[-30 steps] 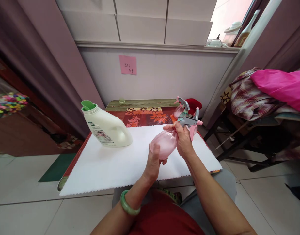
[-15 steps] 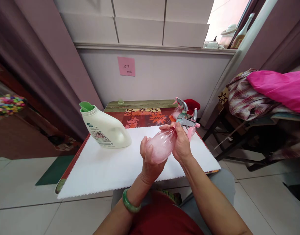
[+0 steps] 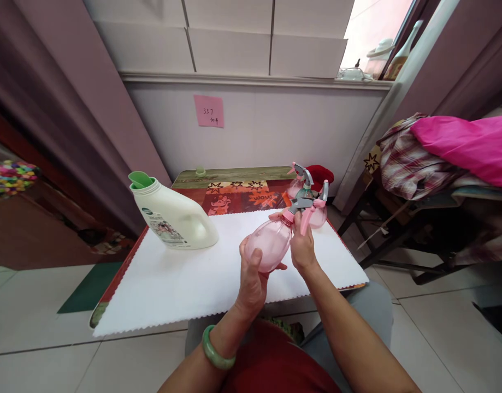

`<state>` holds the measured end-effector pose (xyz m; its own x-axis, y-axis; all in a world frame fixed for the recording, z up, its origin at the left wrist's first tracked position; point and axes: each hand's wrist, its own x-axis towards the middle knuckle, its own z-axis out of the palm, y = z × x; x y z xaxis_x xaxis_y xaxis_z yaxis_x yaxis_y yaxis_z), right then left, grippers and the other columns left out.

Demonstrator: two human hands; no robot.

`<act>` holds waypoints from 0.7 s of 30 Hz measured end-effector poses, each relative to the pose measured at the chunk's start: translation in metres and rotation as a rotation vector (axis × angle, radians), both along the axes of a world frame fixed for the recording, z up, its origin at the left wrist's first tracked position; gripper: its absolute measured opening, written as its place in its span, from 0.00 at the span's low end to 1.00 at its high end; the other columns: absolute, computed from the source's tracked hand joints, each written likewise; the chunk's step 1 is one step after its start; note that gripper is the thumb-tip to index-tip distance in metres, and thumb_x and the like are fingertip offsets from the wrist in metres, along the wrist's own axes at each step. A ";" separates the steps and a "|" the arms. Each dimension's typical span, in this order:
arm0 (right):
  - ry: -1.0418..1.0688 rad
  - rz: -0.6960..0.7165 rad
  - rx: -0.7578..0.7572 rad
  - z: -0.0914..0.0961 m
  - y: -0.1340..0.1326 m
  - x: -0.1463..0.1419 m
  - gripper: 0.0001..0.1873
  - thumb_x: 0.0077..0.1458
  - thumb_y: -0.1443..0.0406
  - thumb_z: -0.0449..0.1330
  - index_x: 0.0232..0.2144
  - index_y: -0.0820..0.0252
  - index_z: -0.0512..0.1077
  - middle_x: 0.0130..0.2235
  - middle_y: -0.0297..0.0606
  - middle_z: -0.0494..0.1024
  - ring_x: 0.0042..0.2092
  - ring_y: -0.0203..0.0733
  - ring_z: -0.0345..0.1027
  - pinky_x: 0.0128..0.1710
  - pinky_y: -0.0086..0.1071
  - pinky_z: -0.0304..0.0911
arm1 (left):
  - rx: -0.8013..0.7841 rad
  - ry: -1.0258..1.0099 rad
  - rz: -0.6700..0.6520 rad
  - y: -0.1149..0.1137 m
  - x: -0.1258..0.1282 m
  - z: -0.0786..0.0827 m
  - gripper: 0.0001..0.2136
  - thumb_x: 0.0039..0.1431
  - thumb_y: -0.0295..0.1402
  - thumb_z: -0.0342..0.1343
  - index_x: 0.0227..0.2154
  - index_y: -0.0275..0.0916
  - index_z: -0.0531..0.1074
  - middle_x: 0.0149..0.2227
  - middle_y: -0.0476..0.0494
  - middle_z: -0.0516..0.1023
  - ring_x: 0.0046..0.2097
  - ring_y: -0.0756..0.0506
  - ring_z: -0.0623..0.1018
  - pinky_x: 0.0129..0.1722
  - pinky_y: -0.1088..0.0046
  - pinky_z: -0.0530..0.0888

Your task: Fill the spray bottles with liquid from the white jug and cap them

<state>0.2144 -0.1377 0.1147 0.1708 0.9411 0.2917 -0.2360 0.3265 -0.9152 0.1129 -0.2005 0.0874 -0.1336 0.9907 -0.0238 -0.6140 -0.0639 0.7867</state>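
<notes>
A pink see-through spray bottle [image 3: 270, 243] is held tilted above the white sheet [image 3: 193, 278]. My left hand [image 3: 251, 281] wraps round its rounded bottom from below, a green bangle on the wrist. My right hand [image 3: 302, 248] is closed around the bottle's neck, just under the grey and pink trigger head [image 3: 306, 206]. Both hands hover over the near right part of the sheet.
A white detergent jug [image 3: 172, 215] with a green spout stands on the sheet's far left. Two more pink spray bottles [image 3: 306, 188] stand behind my hands. A small table [image 3: 234, 194] carries it all; a chair with piled clothes [image 3: 443, 150] is to the right.
The trigger head has turned, its pink lever now pointing down. My left hand slid further round the bottle's bottom, and the bottle dropped slightly.
</notes>
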 end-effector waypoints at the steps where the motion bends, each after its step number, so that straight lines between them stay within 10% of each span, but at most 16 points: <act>1: 0.015 0.027 0.021 0.003 -0.001 0.000 0.19 0.64 0.50 0.54 0.37 0.54 0.78 0.41 0.35 0.83 0.48 0.44 0.74 0.53 0.36 0.64 | -0.029 -0.048 -0.032 0.000 0.000 0.003 0.27 0.58 0.49 0.58 0.56 0.42 0.63 0.59 0.36 0.68 0.48 0.40 0.77 0.31 0.65 0.80; 8: 0.255 0.269 -0.066 0.020 -0.001 0.006 0.15 0.53 0.55 0.67 0.41 0.54 0.77 0.42 0.35 0.83 0.47 0.44 0.75 0.50 0.38 0.66 | -0.149 -0.269 -0.242 -0.001 -0.006 0.013 0.27 0.61 0.51 0.54 0.56 0.36 0.69 0.47 0.33 0.78 0.39 0.40 0.80 0.23 0.71 0.76; 16: 0.191 0.199 -0.151 0.011 0.005 0.014 0.25 0.38 0.57 0.77 0.37 0.57 0.75 0.38 0.38 0.82 0.47 0.49 0.75 0.51 0.41 0.65 | -0.166 -0.289 -0.304 -0.002 -0.007 0.011 0.29 0.61 0.50 0.55 0.58 0.34 0.67 0.45 0.33 0.79 0.37 0.39 0.81 0.21 0.71 0.75; 21: 0.099 0.333 -0.098 0.018 -0.004 0.021 0.26 0.49 0.46 0.68 0.44 0.54 0.75 0.46 0.42 0.82 0.52 0.53 0.73 0.52 0.44 0.65 | -0.188 -0.323 -0.371 0.000 -0.009 0.010 0.29 0.62 0.50 0.52 0.58 0.34 0.66 0.44 0.33 0.79 0.36 0.39 0.82 0.18 0.72 0.74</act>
